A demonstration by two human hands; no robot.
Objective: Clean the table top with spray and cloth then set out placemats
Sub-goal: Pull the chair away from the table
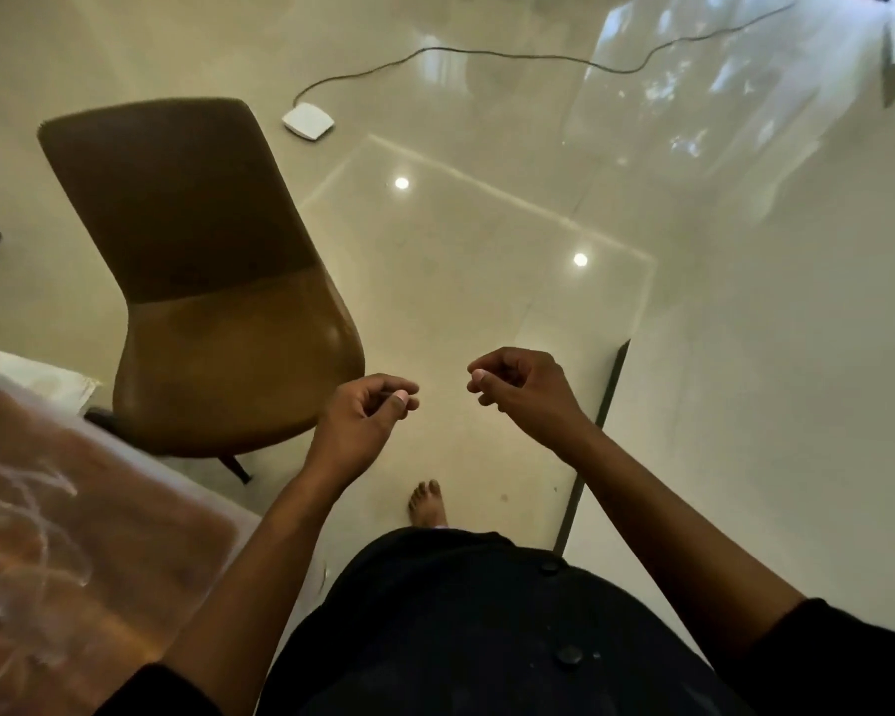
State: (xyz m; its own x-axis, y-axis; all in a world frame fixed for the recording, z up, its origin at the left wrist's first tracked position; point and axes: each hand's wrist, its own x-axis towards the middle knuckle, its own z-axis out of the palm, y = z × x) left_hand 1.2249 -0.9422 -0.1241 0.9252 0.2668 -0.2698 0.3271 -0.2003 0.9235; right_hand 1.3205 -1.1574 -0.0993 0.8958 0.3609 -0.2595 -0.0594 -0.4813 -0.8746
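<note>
The table top (89, 529) fills the lower left corner; it is brown with a pale rim and white curly streaks on it. My left hand (365, 421) and my right hand (520, 387) hang in the air over the floor, to the right of the table. The fingers of both are loosely curled and hold nothing. No spray bottle, cloth or placemat shows in this view.
A brown chair (213, 281) stands beside the table's far corner. A white flat device (308, 121) with a dark cable (512, 55) lies on the glossy tiled floor (487, 250). My bare foot (427, 503) is on the floor below. A white wall (771, 354) rises at the right.
</note>
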